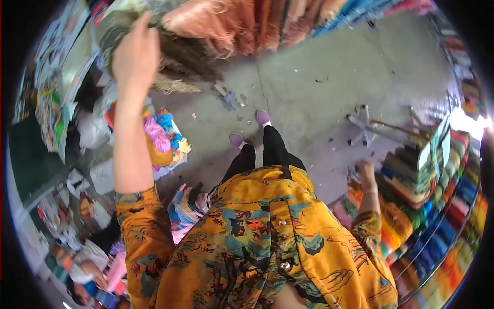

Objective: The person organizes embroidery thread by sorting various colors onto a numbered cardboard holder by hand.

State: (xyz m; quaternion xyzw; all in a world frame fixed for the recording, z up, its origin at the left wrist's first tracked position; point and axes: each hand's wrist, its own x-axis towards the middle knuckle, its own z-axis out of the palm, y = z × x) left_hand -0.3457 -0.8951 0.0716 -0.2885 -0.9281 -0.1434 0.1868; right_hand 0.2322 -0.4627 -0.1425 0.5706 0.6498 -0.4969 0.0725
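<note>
Left hand (135, 54) grasps hanging yarn hanks (195, 36) far left; soft, light, best gripped mid-bundle. Right hand (365, 169) rests on stacked yarn (411, 180); grip indeterminable.

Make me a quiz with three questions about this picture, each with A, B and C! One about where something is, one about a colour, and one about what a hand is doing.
1. Where is the left hand?
A. Raised at the hanging yarn bundles
B. In a pocket
C. Flat on the floor

2. What colour are the shoes?
A. Green
B. Purple-pink
C. White

3. What is the right hand doing?
A. Holding a cup
B. Waving high in the air
C. Reaching down to the stacked yarn at the side

Answers:
1 A: the arm is stretched up, with the hand against the fluffy brown and peach bundles.
2 B: both shoes on the grey floor look purple-pink.
3 C: the hand rests low at the colourful stacks; whether it grips anything cannot be told.
</note>
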